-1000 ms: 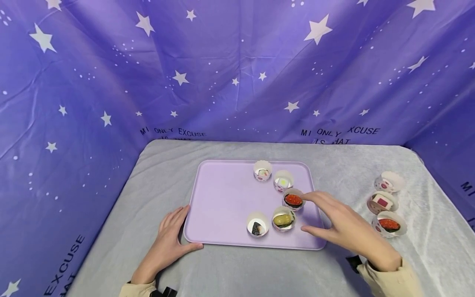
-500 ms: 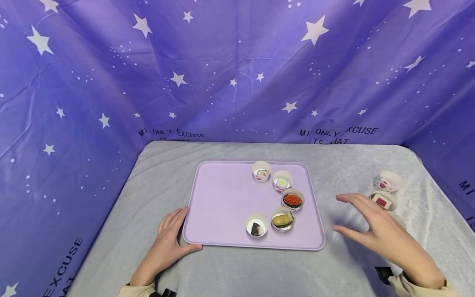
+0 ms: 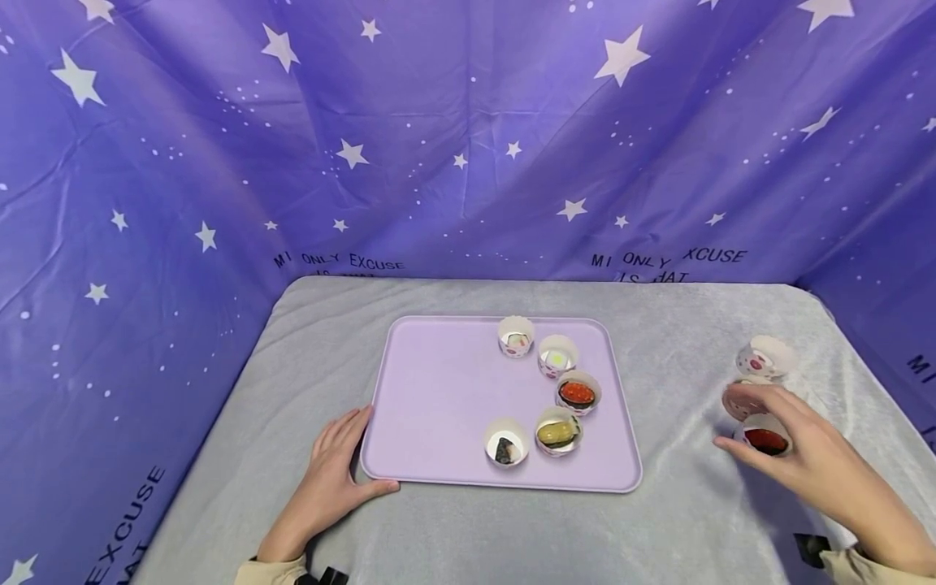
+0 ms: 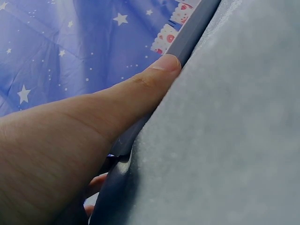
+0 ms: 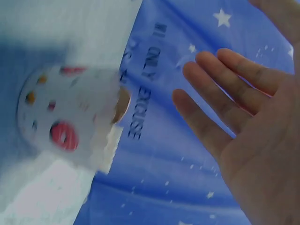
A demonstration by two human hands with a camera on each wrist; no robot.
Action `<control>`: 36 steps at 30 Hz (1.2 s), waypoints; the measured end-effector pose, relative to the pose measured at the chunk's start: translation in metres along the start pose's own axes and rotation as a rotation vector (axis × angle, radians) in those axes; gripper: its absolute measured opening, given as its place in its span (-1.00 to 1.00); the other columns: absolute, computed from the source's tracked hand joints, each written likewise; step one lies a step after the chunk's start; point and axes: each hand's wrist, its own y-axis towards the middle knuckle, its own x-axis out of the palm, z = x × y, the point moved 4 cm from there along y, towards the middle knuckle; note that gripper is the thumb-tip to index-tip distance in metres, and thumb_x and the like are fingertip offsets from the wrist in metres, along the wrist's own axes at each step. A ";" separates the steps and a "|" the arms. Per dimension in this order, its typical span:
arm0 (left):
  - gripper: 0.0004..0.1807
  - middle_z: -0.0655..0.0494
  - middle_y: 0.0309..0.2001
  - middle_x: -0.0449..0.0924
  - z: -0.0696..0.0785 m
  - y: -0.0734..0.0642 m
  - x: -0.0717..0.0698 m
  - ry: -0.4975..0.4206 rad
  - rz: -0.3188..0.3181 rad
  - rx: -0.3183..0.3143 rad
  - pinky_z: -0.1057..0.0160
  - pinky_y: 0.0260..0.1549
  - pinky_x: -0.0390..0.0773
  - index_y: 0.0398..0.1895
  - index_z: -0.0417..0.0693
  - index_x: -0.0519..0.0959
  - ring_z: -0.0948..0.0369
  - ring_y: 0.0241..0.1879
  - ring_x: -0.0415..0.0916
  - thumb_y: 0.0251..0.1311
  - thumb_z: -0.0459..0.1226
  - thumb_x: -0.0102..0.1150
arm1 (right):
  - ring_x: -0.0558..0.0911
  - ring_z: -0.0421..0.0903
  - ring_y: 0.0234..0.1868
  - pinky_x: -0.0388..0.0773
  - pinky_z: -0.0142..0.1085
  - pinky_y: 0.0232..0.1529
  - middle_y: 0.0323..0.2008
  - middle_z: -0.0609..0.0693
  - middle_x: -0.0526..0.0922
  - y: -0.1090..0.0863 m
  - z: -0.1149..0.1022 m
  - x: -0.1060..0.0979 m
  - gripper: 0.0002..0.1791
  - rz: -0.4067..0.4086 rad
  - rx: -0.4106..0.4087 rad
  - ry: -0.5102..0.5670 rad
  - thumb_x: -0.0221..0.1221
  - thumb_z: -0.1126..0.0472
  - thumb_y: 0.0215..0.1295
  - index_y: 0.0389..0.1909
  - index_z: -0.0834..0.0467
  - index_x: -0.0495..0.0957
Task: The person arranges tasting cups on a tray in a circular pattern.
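Observation:
My left hand [image 3: 332, 471] rests at the near left corner of a lilac tray [image 3: 431, 390], thumb along its front edge and relaxed fingers along its left side. In the left wrist view the thumb [image 4: 140, 86] lies against the tray's rim. My right hand [image 3: 819, 463] hovers at a paper cup of red roe sushi [image 3: 764, 439] on the right, thumb on its left side and fingers over its far side. The right wrist view shows these fingers [image 5: 225, 89] spread and apart from a patterned paper cup [image 5: 70, 117]. A second cup [image 3: 738, 402] behind is partly hidden by the hand.
Several paper cups stand on the tray's right half, with rice ball [image 3: 504, 449], green-topped sushi [image 3: 558, 433], red roe [image 3: 577, 395] and other pieces. Another patterned cup [image 3: 764, 357] stands at the far right. A grey cloth [image 3: 468, 528] covers the table; a purple star curtain [image 3: 468, 162] hangs behind.
My right hand has moved right, from beside the roe cup on the tray to the cups on the table's right side. My left hand has stayed at the tray's corner.

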 end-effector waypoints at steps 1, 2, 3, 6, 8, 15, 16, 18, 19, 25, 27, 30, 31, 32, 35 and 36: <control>0.29 -0.16 0.44 0.26 0.000 0.000 0.000 0.000 -0.001 -0.001 -0.21 0.38 -0.09 0.54 -0.09 0.14 -0.07 0.47 0.07 -0.26 0.26 0.52 | 0.40 -0.62 0.00 0.34 -0.78 -0.05 -0.01 -0.36 0.48 -0.001 0.004 -0.001 -0.25 0.015 0.000 -0.002 0.56 0.34 -0.18 0.15 0.11 0.52; 0.29 -0.16 0.44 0.25 0.000 0.000 0.000 0.000 -0.001 -0.002 -0.20 0.38 -0.09 0.54 -0.09 0.14 -0.08 0.47 0.07 -0.26 0.26 0.52 | 0.38 -0.63 0.01 0.27 -0.80 0.00 -0.01 -0.37 0.48 -0.001 0.009 -0.003 -0.24 0.027 0.003 -0.010 0.57 0.33 -0.20 0.15 0.10 0.53; 0.29 -0.17 0.44 0.25 0.000 0.001 0.000 0.000 0.000 -0.003 -0.20 0.38 -0.09 0.54 -0.09 0.15 -0.08 0.46 0.07 -0.26 0.26 0.52 | 0.36 -0.64 0.04 0.19 -0.82 0.04 -0.01 -0.36 0.48 -0.002 0.014 -0.004 -0.22 0.036 0.007 -0.011 0.57 0.34 -0.22 0.15 0.11 0.54; 0.29 -0.17 0.44 0.25 -0.001 0.001 0.000 0.000 -0.003 -0.006 -0.20 0.39 -0.10 0.54 -0.09 0.14 -0.08 0.47 0.06 -0.25 0.27 0.51 | 0.25 -0.71 0.09 0.02 -0.86 0.02 0.01 -0.28 0.49 -0.005 0.028 -0.007 -0.21 0.059 0.042 -0.038 0.59 0.28 -0.22 0.16 0.14 0.54; 0.29 -0.17 0.44 0.24 -0.001 0.001 0.001 0.001 -0.004 -0.007 -0.20 0.39 -0.09 0.55 -0.08 0.14 -0.08 0.47 0.06 -0.25 0.27 0.51 | 0.23 -0.71 0.05 0.09 -0.80 -0.06 0.03 -0.13 0.53 -0.007 0.036 -0.009 -0.23 0.046 0.083 -0.057 0.58 0.21 -0.16 0.18 0.13 0.53; 0.28 -0.19 0.44 0.24 -0.002 -0.001 0.000 0.002 0.000 -0.014 -0.22 0.38 -0.09 0.55 -0.08 0.14 -0.09 0.46 0.06 -0.24 0.25 0.52 | 0.28 -0.58 -0.11 0.22 -0.55 -0.29 0.05 0.19 0.54 -0.011 0.053 -0.012 -0.19 -0.006 0.160 -0.102 0.59 0.07 -0.16 0.15 0.22 0.49; 0.28 -0.19 0.44 0.24 -0.002 0.000 0.000 0.002 -0.002 -0.015 -0.22 0.38 -0.09 0.55 -0.08 0.13 -0.09 0.46 0.05 -0.24 0.26 0.52 | 0.35 -0.49 -0.10 0.23 -0.51 -0.31 0.04 0.22 0.53 -0.013 0.054 -0.011 -0.18 -0.019 0.178 -0.108 0.59 0.05 -0.17 0.15 0.24 0.48; 0.28 -0.19 0.44 0.24 -0.002 0.000 0.000 0.005 -0.006 -0.015 -0.23 0.38 -0.09 0.55 -0.07 0.13 -0.09 0.46 0.05 -0.23 0.26 0.51 | 0.47 -0.24 -0.07 0.23 -0.48 -0.32 0.05 0.28 0.52 -0.017 0.058 -0.011 -0.16 -0.048 0.214 -0.115 0.58 0.02 -0.16 0.16 0.27 0.46; 0.28 -0.19 0.44 0.24 -0.002 0.001 0.000 0.005 -0.009 -0.014 -0.23 0.38 -0.09 0.55 -0.07 0.13 -0.09 0.46 0.05 -0.23 0.27 0.51 | 0.51 -0.08 -0.07 0.23 -0.48 -0.32 0.06 0.31 0.51 -0.018 0.060 -0.011 -0.15 -0.063 0.230 -0.119 0.58 0.01 -0.15 0.16 0.29 0.45; 0.28 -0.19 0.44 0.24 -0.001 0.002 0.000 0.004 -0.006 -0.012 -0.24 0.37 -0.08 0.55 -0.08 0.14 -0.09 0.46 0.06 -0.24 0.25 0.52 | 0.50 -0.46 -0.13 0.32 -0.58 -0.36 0.04 0.36 0.54 -0.023 0.070 -0.009 -0.17 -0.095 0.275 -0.086 0.57 0.02 -0.12 0.13 0.34 0.47; 0.28 -0.19 0.44 0.25 -0.001 0.001 0.000 0.001 -0.003 -0.008 -0.23 0.37 -0.08 0.54 -0.08 0.14 -0.09 0.46 0.06 -0.24 0.25 0.52 | 0.29 -0.72 -0.18 0.33 -0.66 -0.36 0.02 0.36 0.54 -0.025 0.073 -0.008 -0.19 -0.094 0.284 -0.064 0.57 0.03 -0.12 0.10 0.34 0.48; 0.28 -0.18 0.43 0.25 0.000 0.001 0.001 -0.001 0.001 0.000 -0.22 0.37 -0.08 0.54 -0.09 0.15 -0.08 0.46 0.07 -0.25 0.24 0.53 | 0.19 -0.81 -0.21 0.33 -0.71 -0.38 -0.03 0.36 0.55 -0.028 0.076 -0.007 -0.21 -0.089 0.296 -0.058 0.58 0.04 -0.14 0.06 0.36 0.47; 0.28 -0.18 0.43 0.25 0.000 0.001 0.001 0.000 0.002 0.003 -0.22 0.37 -0.08 0.54 -0.09 0.15 -0.08 0.46 0.07 -0.25 0.24 0.53 | 0.21 -0.79 -0.23 0.33 -0.71 -0.40 -0.04 0.36 0.56 -0.030 0.078 -0.007 -0.21 -0.086 0.303 -0.060 0.59 0.04 -0.16 0.04 0.35 0.48; 0.28 -0.18 0.43 0.26 0.000 0.000 0.001 0.001 0.004 0.006 -0.22 0.37 -0.08 0.54 -0.09 0.15 -0.08 0.46 0.07 -0.25 0.24 0.53 | 0.24 -0.77 -0.25 0.34 -0.70 -0.41 -0.05 0.37 0.57 -0.031 0.079 -0.007 -0.21 -0.091 0.311 -0.069 0.59 0.03 -0.17 0.03 0.35 0.48; 0.28 -0.17 0.43 0.27 0.000 0.000 0.001 0.007 0.012 0.016 -0.23 0.36 -0.07 0.54 -0.09 0.16 -0.08 0.46 0.08 -0.26 0.23 0.54 | 0.52 -0.51 -0.29 0.46 -0.54 -0.45 -0.05 0.41 0.57 -0.033 0.083 -0.005 -0.18 -0.123 0.347 -0.103 0.59 -0.02 -0.17 0.03 0.36 0.48; 0.28 -0.17 0.42 0.27 0.000 0.000 0.001 0.008 0.015 0.020 -0.23 0.36 -0.07 0.54 -0.09 0.16 -0.08 0.45 0.08 -0.26 0.22 0.55 | 0.62 -0.34 -0.30 0.47 -0.50 -0.47 -0.04 0.43 0.57 -0.034 0.084 -0.004 -0.18 -0.136 0.357 -0.110 0.58 -0.03 -0.16 0.04 0.37 0.48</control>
